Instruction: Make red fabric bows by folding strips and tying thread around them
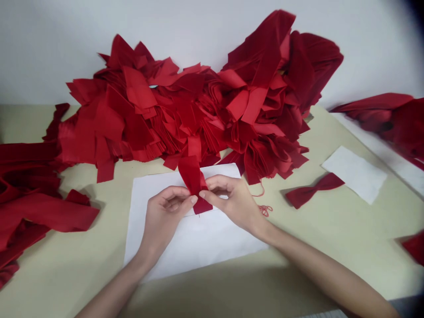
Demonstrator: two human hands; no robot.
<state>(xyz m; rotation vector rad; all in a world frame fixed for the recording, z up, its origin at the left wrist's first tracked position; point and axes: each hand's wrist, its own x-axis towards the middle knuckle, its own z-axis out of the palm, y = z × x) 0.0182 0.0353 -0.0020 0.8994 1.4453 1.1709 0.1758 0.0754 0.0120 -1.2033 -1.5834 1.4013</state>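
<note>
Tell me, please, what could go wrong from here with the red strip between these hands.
The red strip is pinched by the left hand and the right hand, so it might slip crooked. The loose red thread near the right hand might snag or tangle. The heap of red strips crowds the far edge of the white sheet, so a piece could slide in the way.

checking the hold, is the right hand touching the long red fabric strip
Touching: the head view shows the right hand pinching the red fabric strip, thumb tip against its front.
</note>
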